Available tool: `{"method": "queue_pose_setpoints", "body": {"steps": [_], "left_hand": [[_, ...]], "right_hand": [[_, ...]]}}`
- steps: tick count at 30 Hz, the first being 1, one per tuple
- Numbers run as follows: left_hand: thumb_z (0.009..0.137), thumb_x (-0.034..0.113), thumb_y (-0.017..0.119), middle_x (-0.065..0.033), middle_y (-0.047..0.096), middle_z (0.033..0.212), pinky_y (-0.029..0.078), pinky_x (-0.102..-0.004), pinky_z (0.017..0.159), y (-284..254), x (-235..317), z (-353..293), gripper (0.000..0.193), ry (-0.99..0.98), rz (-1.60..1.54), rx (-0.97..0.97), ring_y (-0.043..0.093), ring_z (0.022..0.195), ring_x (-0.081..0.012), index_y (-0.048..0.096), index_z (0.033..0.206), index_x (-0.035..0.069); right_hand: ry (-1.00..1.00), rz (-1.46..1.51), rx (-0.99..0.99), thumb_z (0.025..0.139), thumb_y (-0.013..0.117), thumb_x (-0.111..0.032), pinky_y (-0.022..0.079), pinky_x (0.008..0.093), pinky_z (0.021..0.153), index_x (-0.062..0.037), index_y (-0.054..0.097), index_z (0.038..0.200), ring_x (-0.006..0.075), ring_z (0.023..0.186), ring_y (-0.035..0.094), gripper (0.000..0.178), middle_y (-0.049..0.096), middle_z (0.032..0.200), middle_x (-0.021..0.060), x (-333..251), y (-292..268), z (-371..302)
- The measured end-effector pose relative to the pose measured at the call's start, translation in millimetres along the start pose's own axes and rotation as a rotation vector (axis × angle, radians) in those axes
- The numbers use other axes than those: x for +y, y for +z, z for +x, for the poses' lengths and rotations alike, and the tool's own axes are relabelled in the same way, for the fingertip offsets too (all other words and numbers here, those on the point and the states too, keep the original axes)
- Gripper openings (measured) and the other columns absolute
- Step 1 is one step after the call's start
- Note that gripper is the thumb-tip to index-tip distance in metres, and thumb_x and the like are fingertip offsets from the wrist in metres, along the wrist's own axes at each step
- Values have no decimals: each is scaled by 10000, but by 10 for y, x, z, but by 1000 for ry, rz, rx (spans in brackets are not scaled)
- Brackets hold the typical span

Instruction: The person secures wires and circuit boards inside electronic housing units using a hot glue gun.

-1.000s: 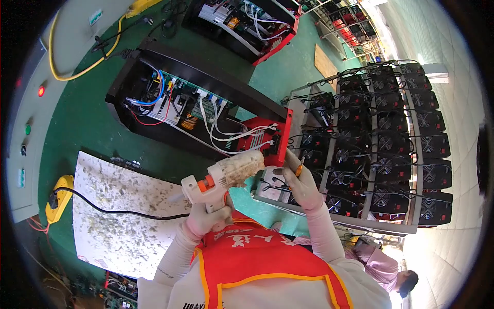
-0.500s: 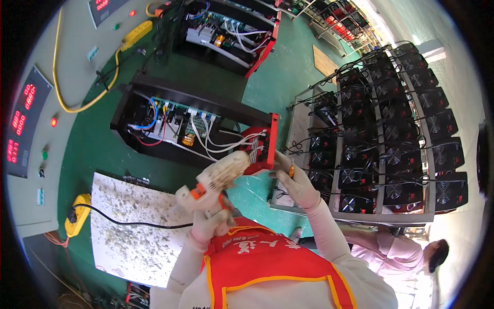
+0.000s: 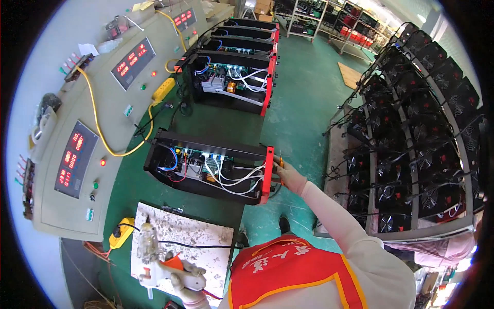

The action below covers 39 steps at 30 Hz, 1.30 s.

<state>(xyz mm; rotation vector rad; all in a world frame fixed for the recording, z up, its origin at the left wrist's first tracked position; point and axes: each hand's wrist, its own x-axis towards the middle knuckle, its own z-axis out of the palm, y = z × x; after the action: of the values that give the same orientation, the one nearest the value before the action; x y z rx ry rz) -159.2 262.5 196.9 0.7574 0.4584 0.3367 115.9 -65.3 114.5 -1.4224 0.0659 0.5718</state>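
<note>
My left hand [image 3: 184, 292] is closed round an off-white hot glue gun [image 3: 150, 275] with crusted glue on it, over a stained white board [image 3: 218, 238]. A clear stick pokes out of the gun's end. My right hand [image 3: 292, 178] is at the red end panel [image 3: 267, 177] of an open black electronics case [image 3: 206, 191]. It grips a slim orange-handled tool [image 3: 281, 162], likely a screwdriver; some fingers are hidden behind the panel. Inside the case are circuit boards, white cables [image 3: 231, 180] and a blue wire loop [image 3: 172, 159].
More open black cases [image 3: 226, 95] line the green bench further back. At left, sloped grey consoles [image 3: 103, 177] carry red digital displays. Yellow power strips [image 3: 121, 233] and cords lie along the bench. At right a metal rack [image 3: 406, 234] holds many black fan units.
The glue gun has moved down and left, away from the case to over the white board. My right hand has come against the red panel. The view has shifted, showing more cases.
</note>
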Motion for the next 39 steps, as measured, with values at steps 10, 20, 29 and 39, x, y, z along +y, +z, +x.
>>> {"method": "queue_pose_setpoints", "body": {"steps": [10,20,29,39], "left_hand": [[945,367,516,-49,479,939,443,-315,695,865,-556,-719,558,400,-62,66,468,747,-128,333,1407,114],[939,329,521,-52,454,874,419,-323,676,1790,-1105,-1222,502,507,-12,131,466,706,-144,349,1353,104],[906,373,538,-42,404,858,402,-335,660,1895,-1094,-1218,464,518,44,136,434,694,-141,386,1201,48],[901,353,548,-43,404,842,400,-357,657,1777,-990,-896,678,579,8,134,421,689,-153,230,1457,134]], "right_hand": [[-508,-299,164,857,663,-155,482,297,630,-26,616,944,147,700,622,163,634,827,54,-77,-306,17],[-868,-599,-174,715,782,-261,514,350,594,-100,591,788,255,692,651,260,638,782,45,-604,-54,-222],[-924,-876,-214,798,688,-373,490,398,572,-99,540,850,294,686,626,315,608,765,83,-713,29,-185],[-886,-457,79,1000,437,-265,470,317,755,-43,635,1000,192,773,598,298,627,809,61,-246,-367,603]]}}
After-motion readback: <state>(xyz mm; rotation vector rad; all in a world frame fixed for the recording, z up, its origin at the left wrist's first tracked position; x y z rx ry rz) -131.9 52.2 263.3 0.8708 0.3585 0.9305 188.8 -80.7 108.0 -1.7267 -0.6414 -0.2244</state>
